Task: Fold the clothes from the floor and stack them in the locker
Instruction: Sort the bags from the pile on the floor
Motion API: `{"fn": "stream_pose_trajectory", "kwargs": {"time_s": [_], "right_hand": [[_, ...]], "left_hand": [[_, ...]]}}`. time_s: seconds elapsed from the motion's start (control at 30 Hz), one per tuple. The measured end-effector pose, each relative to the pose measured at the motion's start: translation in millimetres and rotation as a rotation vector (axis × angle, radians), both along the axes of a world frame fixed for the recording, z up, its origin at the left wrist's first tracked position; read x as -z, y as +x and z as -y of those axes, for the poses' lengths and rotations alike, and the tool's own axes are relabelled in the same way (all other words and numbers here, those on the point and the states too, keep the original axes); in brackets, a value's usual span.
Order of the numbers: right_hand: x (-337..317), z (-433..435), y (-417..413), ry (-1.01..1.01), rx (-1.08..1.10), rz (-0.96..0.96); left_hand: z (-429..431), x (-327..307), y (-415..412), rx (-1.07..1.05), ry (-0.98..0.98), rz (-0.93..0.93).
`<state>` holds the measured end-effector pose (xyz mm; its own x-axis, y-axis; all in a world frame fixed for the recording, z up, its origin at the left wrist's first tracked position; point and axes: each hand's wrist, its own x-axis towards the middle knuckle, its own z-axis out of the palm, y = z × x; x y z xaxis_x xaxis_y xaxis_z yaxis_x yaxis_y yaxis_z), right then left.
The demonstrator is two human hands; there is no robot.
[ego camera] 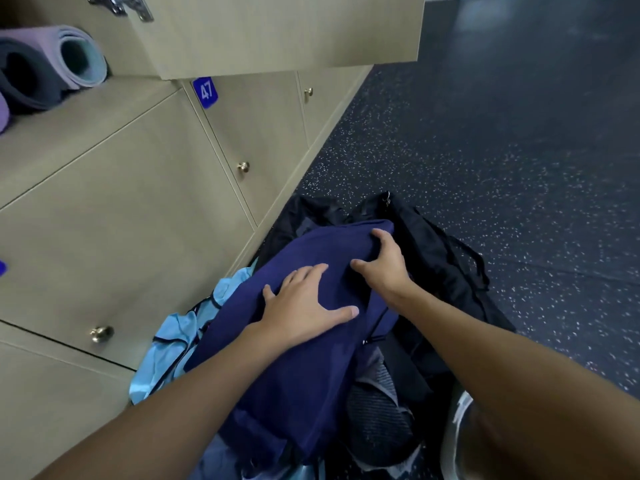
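Navy garment [277,393] sits directly under both hands. L hand [304,306] lies flat on its middle, fingers spread, pressing w/o gripping. R hand [384,265] is at its far edge, fingers curled over the fold, grasping it. Light-blue garment [166,341] pokes out left of the navy one, black garment [433,244] behind and right, grey piece [377,410] on the near side. All are mostly buried, so type unclear. Locker doors [242,150] stand left of it. Both forearms reach in from the bottom edge, elbows cut off.
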<state>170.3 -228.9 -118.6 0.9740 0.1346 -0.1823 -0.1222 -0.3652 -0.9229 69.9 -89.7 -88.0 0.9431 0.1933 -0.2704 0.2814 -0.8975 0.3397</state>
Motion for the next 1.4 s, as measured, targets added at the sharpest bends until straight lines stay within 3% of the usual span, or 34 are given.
{"fn": "stream_pose_trajectory", "kwargs": {"time_s": [0.13, 0.3, 0.47, 0.77, 1.13, 1.4], "right_hand": [[-32, -13, 6, 0.022, -0.068, 0.091], [-65, -30, 3, 0.12, -0.176, 0.139], [-64, -37, -7, 0.221, -0.296, 0.046], [0, 14, 15, -0.105, -0.164, -0.032], [64, 34, 40, 0.012, -0.125, -0.126], [62, 39, 49, 0.029, -0.019, -0.131]], "left_hand": [[12, -16, -5, -0.042, 0.02, -0.009], [4, -32, -20, -0.119, 0.015, 0.159], [-31, -35, -39, -0.262, -0.118, 0.222], [-31, -19, -46, -0.287, -0.046, 0.167], [-7, -4, -2, -0.07, 0.131, 0.211], [-9, -6, 6, -0.094, 0.202, 0.354]]}}
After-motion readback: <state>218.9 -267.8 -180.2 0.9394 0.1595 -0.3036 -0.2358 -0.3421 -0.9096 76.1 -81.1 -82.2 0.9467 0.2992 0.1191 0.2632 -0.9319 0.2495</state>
